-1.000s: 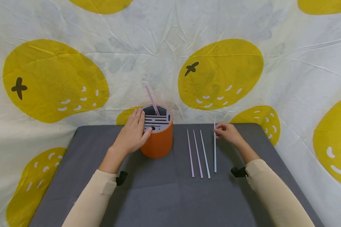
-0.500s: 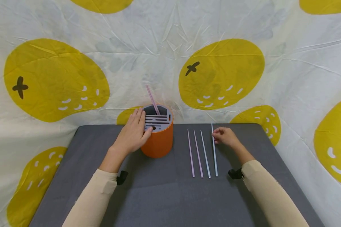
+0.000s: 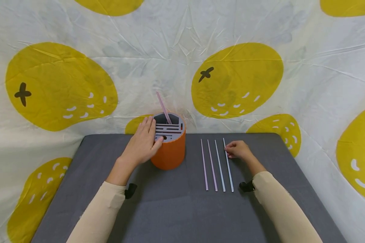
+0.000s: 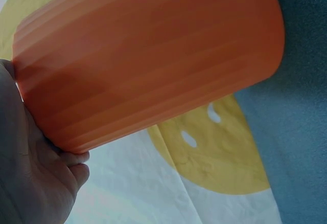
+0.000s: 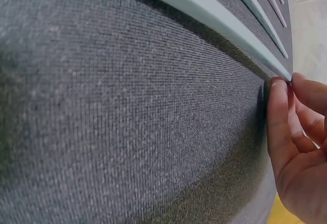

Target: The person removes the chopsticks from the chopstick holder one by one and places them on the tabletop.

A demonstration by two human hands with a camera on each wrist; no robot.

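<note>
Right hand (image 3: 237,150) pinched the rightmost stick (image 3: 229,172), centre-right; row-laying seemed in hand. Left hand (image 3: 141,141), fingers extended, rested on the pot (image 3: 169,156). Next move probably called for clean release.

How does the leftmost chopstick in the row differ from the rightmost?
The leftmost chopstick is pink; the rightmost chopstick is pale blue. The right hand pinches the rightmost, while no hand touches the leftmost. The leftmost is nearer the orange holder than the rightmost. Both are slender.
</note>
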